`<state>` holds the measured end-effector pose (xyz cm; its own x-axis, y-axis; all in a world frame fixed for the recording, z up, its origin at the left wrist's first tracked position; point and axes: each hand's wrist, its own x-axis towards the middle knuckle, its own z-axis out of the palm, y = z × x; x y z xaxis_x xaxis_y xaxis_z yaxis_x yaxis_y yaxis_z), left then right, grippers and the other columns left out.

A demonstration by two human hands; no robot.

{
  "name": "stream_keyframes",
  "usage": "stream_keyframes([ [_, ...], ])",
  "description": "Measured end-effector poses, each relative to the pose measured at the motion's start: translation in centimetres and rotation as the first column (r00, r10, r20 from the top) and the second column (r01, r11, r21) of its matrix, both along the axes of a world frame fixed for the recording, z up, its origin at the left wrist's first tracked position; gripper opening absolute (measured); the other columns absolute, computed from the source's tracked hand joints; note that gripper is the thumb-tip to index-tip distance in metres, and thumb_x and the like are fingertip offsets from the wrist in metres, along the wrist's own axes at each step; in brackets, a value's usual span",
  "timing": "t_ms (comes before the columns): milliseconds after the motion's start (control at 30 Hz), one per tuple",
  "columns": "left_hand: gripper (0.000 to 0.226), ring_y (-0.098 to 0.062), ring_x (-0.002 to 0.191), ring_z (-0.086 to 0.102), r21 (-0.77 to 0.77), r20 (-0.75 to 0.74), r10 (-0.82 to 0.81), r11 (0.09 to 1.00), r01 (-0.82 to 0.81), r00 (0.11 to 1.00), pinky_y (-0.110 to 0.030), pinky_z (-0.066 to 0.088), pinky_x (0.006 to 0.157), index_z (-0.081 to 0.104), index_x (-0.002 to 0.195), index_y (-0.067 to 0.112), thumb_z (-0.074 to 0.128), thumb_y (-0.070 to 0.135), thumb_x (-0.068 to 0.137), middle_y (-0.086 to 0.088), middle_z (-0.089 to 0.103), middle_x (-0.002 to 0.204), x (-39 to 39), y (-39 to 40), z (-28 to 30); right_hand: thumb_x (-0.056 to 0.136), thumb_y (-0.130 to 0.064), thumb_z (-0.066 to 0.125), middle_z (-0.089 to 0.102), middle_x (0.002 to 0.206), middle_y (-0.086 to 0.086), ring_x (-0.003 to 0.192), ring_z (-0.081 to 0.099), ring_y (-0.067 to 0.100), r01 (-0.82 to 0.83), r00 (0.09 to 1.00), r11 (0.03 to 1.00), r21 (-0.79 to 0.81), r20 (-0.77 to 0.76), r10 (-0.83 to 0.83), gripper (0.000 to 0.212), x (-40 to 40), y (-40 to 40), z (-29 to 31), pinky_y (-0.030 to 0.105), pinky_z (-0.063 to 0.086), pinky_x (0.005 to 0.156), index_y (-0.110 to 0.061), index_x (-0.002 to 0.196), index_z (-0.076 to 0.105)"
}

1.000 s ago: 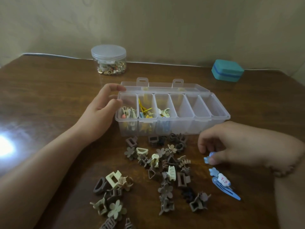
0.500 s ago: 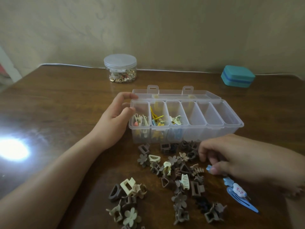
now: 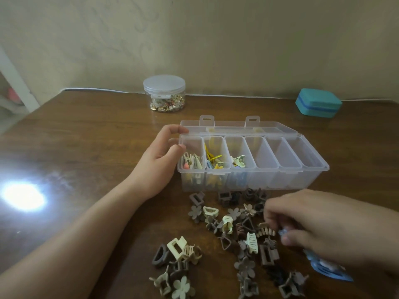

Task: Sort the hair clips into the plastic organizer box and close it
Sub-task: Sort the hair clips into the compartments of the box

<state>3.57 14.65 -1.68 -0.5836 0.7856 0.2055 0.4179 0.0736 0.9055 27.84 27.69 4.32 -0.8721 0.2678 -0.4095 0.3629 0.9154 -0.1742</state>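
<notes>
A clear plastic organizer box (image 3: 311,169) stands open in the middle of the wooden table, its lid (image 3: 237,126) folded back. Its three left compartments hold small colourful clips (image 3: 213,162); the three on the right look empty. My left hand (image 3: 159,160) grips the box's left end, thumb on the front corner. In front of the box lies a pile of brown and cream claw clips (image 3: 241,231). My right hand (image 3: 319,227) is over the pile's right side and pinches a small blue clip (image 3: 282,232) between thumb and fingers. More blue clips (image 3: 328,270) lie partly hidden under that hand.
A round clear jar (image 3: 164,93) with gold trinkets stands at the back of the table. A teal case (image 3: 318,102) sits at the back right. A bright light glare (image 3: 22,197) marks the table's left side. A wall runs behind the table's far edge.
My right hand has lifted the small blue clip off the table and moved a little left over the pile. The view has tilted, so everything sits lower. My left hand keeps its grip.
</notes>
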Motion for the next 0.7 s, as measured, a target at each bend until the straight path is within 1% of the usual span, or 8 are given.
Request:
stream_keyframes([
  [67, 0.028, 0.003, 0.088, 0.064, 0.000, 0.014, 0.004, 1.000, -0.004, 1.000, -0.008, 0.046, 0.071, 0.051, 0.121, 0.027, 0.045, 0.021, 0.095, 0.019, 0.072, 0.092, -0.1, 0.0, 0.0, 0.090, -0.039, 0.060, 0.058, 0.088, -0.017, 0.082, 0.053, 0.004, 0.000, 0.999, 0.997, -0.072, -0.034, -0.002, 0.012, 0.3, 0.7, 0.3, 0.030, 0.050, 0.075, -0.045, 0.093, 0.050],
  [133, 0.027, -0.003, 0.091, 0.065, -0.005, 0.024, 0.008, 1.000, -0.008, 1.000, -0.013, 0.048, 0.075, 0.051, 0.122, 0.027, 0.046, 0.018, 0.097, 0.017, 0.072, 0.094, 0.1, 0.0, 0.1, 0.089, -0.039, 0.061, 0.059, 0.089, -0.016, 0.078, 0.055, 0.006, -0.012, 0.993, 0.993, -0.118, -0.118, -0.002, 0.012, 0.6, 1.3, 0.8, 0.025, 0.049, 0.067, -0.046, 0.094, 0.053],
  [200, 0.027, -0.009, 0.094, 0.067, -0.015, 0.035, 0.010, 1.000, -0.010, 0.999, -0.026, 0.052, 0.083, 0.051, 0.121, 0.030, 0.046, 0.021, 0.096, 0.016, 0.072, 0.097, 0.2, -0.1, 0.3, 0.086, -0.039, 0.062, 0.061, 0.086, -0.015, 0.075, 0.058, 0.007, -0.061, 0.960, 0.988, -0.143, -0.279, 0.019, 0.011, 0.2, 1.5, 1.7, 0.019, 0.047, 0.060, -0.046, 0.092, 0.058],
  [300, 0.036, -0.013, 0.097, 0.068, -0.027, 0.046, 0.015, 1.000, -0.013, 0.999, -0.042, 0.053, 0.091, 0.051, 0.119, 0.034, 0.044, 0.032, 0.084, 0.013, 0.073, 0.100, 0.2, -0.2, 0.4, 0.082, -0.040, 0.065, 0.067, 0.080, -0.014, 0.072, 0.063, 0.008, -0.122, 0.791, 0.970, -0.211, -0.611, -0.033, 0.002, -2.9, 0.3, 3.6, 0.018, 0.049, 0.061, -0.038, 0.083, 0.063],
  [367, 0.033, -0.011, 0.097, 0.067, -0.036, 0.046, 0.019, 0.999, -0.017, 0.999, -0.044, 0.052, 0.093, 0.050, 0.118, 0.037, 0.045, 0.033, 0.086, 0.014, 0.072, 0.099, 0.1, -0.2, 0.3, 0.082, -0.030, 0.069, 0.068, 0.078, -0.008, 0.073, 0.063, 0.008, -0.144, 0.704, 0.966, -0.212, -0.708, -0.051, 0.004, -6.2, -0.3, 4.0, 0.016, 0.046, 0.060, -0.031, 0.082, 0.065],
  [467, 0.029, -0.004, 0.097, 0.066, -0.053, 0.041, 0.018, 0.998, -0.016, 0.999, -0.044, 0.051, 0.096, 0.049, 0.121, 0.038, 0.047, 0.030, 0.093, 0.013, 0.072, 0.100, 0.1, -0.3, 0.4, 0.086, -0.022, 0.069, 0.066, 0.080, -0.009, 0.074, 0.059, 0.000, -0.128, 0.751, 0.984, -0.122, -0.660, 0.015, 0.005, -10.8, -0.4, 3.0, 0.009, 0.042, 0.061, -0.026, 0.088, 0.066],
  [567, 0.035, -0.006, 0.105, 0.066, -0.058, 0.054, -0.006, 0.998, 0.009, 0.999, -0.047, 0.049, 0.099, 0.049, 0.122, 0.041, 0.046, 0.041, 0.087, 0.012, 0.072, 0.107, 0.1, -0.4, 0.6, 0.089, -0.029, 0.065, 0.061, 0.088, -0.014, 0.087, 0.054, 0.003, -0.112, 0.815, 0.994, -0.019, -0.573, 0.081, 0.007, -13.2, 0.0, 1.4, 0.022, 0.045, 0.073, -0.034, 0.093, 0.064],
  [700, 0.035, -0.010, 0.108, 0.065, -0.063, 0.062, -0.021, 0.998, 0.025, 0.998, -0.048, 0.050, 0.099, 0.048, 0.122, 0.041, 0.045, 0.045, 0.088, 0.010, 0.071, 0.113, 0.2, -0.6, 0.7, 0.090, -0.036, 0.060, 0.048, 0.099, -0.018, 0.104, 0.040, 0.006, -0.105, 0.802, 0.986, 0.131, -0.575, 0.162, 0.017, -13.3, -0.3, 0.8, 0.032, 0.036, 0.093, -0.043, 0.106, 0.060],
])
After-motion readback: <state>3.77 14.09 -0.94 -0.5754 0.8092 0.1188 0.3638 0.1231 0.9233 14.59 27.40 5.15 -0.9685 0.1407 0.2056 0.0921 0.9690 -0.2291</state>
